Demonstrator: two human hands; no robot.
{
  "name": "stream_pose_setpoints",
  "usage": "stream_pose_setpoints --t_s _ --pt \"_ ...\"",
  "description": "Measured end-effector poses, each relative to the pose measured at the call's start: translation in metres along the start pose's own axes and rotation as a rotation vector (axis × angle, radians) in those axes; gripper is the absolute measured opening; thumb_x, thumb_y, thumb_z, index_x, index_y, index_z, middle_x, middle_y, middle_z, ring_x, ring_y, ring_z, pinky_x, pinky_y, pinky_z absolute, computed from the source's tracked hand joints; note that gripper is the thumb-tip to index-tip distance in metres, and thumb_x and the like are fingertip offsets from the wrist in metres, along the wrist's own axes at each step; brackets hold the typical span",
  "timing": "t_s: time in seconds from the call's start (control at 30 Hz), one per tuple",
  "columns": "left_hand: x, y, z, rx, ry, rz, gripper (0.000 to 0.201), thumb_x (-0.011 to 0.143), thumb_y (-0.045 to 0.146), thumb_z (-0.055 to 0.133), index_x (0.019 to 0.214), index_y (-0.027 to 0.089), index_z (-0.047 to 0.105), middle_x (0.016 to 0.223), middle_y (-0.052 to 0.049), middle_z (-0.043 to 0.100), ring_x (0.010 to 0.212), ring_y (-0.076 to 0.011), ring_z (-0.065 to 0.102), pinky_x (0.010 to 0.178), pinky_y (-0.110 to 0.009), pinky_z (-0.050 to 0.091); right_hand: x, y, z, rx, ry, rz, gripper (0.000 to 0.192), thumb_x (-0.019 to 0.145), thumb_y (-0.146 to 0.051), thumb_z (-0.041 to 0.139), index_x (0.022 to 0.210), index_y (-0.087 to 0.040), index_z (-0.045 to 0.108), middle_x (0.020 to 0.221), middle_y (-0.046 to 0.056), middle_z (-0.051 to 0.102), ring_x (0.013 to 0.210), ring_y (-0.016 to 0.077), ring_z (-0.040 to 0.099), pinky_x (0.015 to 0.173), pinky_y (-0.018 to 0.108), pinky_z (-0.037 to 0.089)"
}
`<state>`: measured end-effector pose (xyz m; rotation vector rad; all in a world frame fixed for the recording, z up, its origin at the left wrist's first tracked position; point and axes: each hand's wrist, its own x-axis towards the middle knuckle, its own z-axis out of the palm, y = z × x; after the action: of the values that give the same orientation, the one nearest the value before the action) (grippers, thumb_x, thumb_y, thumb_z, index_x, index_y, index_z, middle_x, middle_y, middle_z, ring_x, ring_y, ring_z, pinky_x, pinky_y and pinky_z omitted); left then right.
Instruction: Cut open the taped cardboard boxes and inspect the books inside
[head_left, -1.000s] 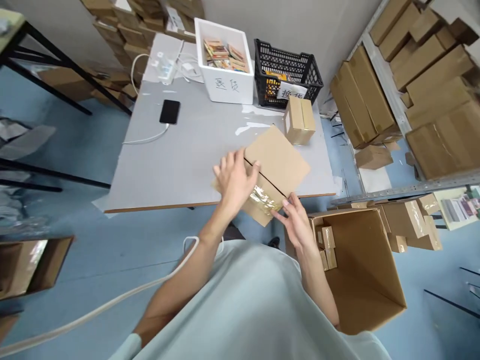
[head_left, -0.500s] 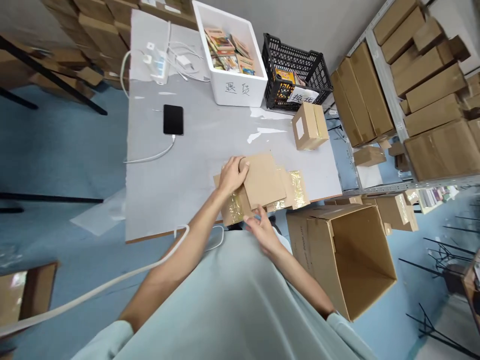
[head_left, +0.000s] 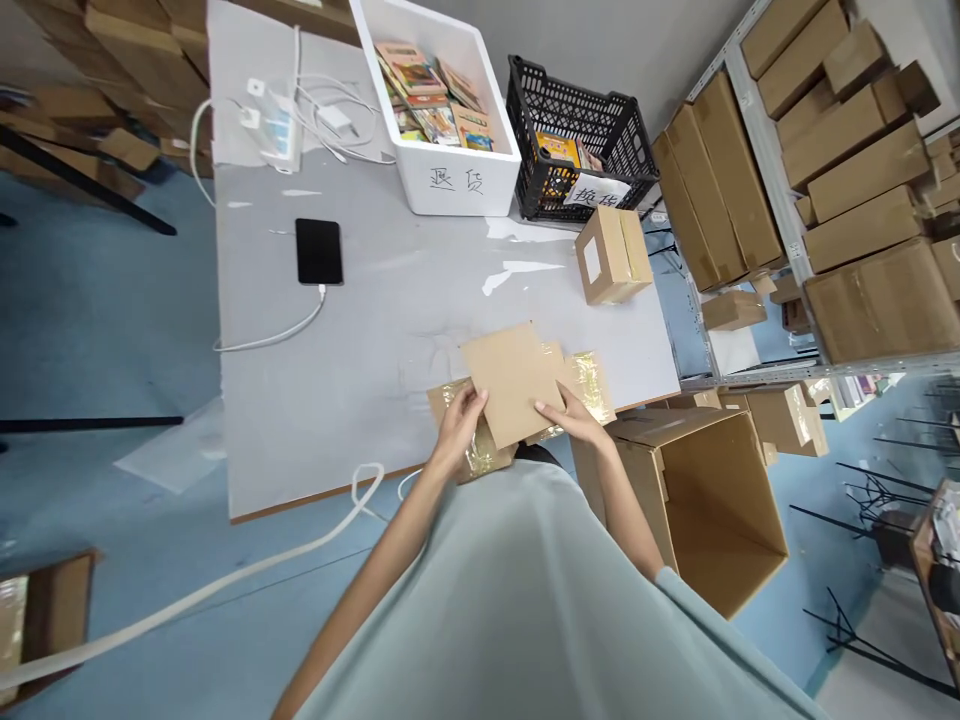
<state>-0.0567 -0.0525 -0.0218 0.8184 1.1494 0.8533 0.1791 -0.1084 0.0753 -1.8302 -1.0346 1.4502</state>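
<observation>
A plain square piece of cardboard (head_left: pixel 512 380) lies tilted between my hands, over other cardboard pieces near the table's front edge. My left hand (head_left: pixel 459 428) grips its left edge, thumb on top. At its right edge, my right hand (head_left: pixel 576 415) holds it with the fingertips on the surface. Beneath, a flattened cardboard piece (head_left: pixel 486 458) with shiny tape shows at the lower left. Another taped cardboard piece (head_left: pixel 591 385) sticks out to the right. The undersides of the fingers are hidden.
On the table (head_left: pixel 360 400) are a phone-like black device (head_left: pixel 319 252), a power strip (head_left: pixel 281 130), a white foam box (head_left: pixel 457 185) of booklets, a black crate (head_left: pixel 547 180) and a closed carton (head_left: pixel 615 258). A large open carton (head_left: pixel 720 510) stands at right, by loaded shelves (head_left: pixel 795 240).
My left hand has come down from the cardboard's upper left to its left edge. My right hand has moved up to its right edge. The cardboard has turned slightly; the view has shifted.
</observation>
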Motion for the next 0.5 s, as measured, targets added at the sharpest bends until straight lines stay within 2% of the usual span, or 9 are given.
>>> stream_pose_setpoints --t_s 0.07,0.2,0.27,0.33,0.37,0.43,0.5 --pt "-0.009 0.005 0.006 0.019 0.014 0.032 0.078 0.089 0.080 0.083 0.138 0.020 0.075 0.153 -0.019 0.077 0.149 -0.0402 0.070 0.127 -0.056 0.058 0.002 0.006 -0.011 0.097 -0.056 0.000 0.111 0.081 -0.080 0.093 0.172 -0.026 0.060 0.174 0.013 0.064 0.162 0.0330 0.060 0.141 0.051 0.044" --pt "-0.019 0.027 0.029 0.082 -0.008 0.076 0.085 0.087 0.079 0.085 0.146 0.018 0.074 0.154 -0.018 0.077 0.150 -0.0410 0.070 0.130 -0.056 0.055 -0.002 0.017 -0.042 0.210 0.005 0.054 0.119 0.072 -0.074 0.100 0.173 -0.026 0.058 0.168 0.017 0.066 0.152 0.0351 0.068 0.135 0.055 0.050" --pt "-0.023 0.036 0.040 0.138 -0.054 0.089 0.085 0.090 0.079 0.082 0.150 0.018 0.074 0.156 -0.018 0.076 0.151 -0.0408 0.068 0.131 -0.055 0.055 -0.009 0.023 -0.068 0.236 0.032 0.021 0.119 0.070 -0.069 0.103 0.173 -0.028 0.058 0.166 0.016 0.068 0.151 0.0355 0.069 0.134 0.056 0.051" --pt "-0.027 0.036 0.043 0.252 -0.024 0.134 0.079 0.097 0.076 0.076 0.152 0.020 0.074 0.161 -0.016 0.074 0.155 -0.0387 0.066 0.134 -0.054 0.051 -0.018 0.030 -0.104 0.237 0.097 -0.019 0.111 0.073 -0.066 0.102 0.170 -0.030 0.061 0.164 0.015 0.070 0.153 0.0362 0.067 0.135 0.058 0.050" --pt "-0.029 0.032 0.041 0.333 0.050 0.167 0.076 0.100 0.073 0.074 0.154 0.020 0.072 0.164 -0.016 0.071 0.158 -0.0375 0.063 0.137 -0.054 0.048 -0.023 0.035 -0.125 0.229 0.152 -0.039 0.105 0.076 -0.067 0.099 0.168 -0.029 0.063 0.162 0.015 0.071 0.153 0.0367 0.067 0.134 0.059 0.050" --pt "-0.033 0.018 0.030 0.509 0.294 0.210 0.076 0.101 0.065 0.073 0.161 0.019 0.066 0.172 -0.018 0.064 0.165 -0.0365 0.056 0.142 -0.054 0.041 -0.030 0.049 -0.168 0.188 0.302 -0.080 0.099 0.081 -0.070 0.092 0.165 -0.026 0.064 0.161 0.017 0.071 0.151 0.0374 0.067 0.133 0.060 0.051" --pt "-0.038 -0.003 0.017 0.614 0.520 0.134 0.091 0.093 0.058 0.081 0.168 0.013 0.056 0.178 -0.024 0.054 0.170 -0.0389 0.048 0.144 -0.056 0.035 -0.032 0.066 -0.206 0.061 0.501 -0.102 0.097 0.082 -0.071 0.088 0.163 -0.024 0.063 0.162 0.019 0.068 0.150 0.0383 0.066 0.131 0.061 0.051"
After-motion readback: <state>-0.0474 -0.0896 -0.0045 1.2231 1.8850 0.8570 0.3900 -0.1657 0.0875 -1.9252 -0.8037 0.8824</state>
